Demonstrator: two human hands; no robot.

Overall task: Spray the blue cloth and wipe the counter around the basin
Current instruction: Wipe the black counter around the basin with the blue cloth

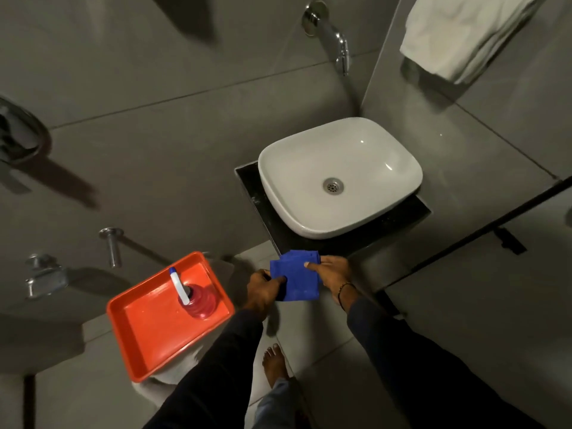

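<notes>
The person is holding the blue cloth in the air in front of the counter, with the left hand pinching its left edge and the right hand pinching its right edge. It is looking soft, light and floppy, so gripping the folded edges is probably working best. The spray bottle is standing in the red tray to the left, and the white basin is sitting on the counter farther back.

Dim grey tiled walls and floor; chrome spout at twelve o'clock, white towel hanging at one o'clock.
</notes>
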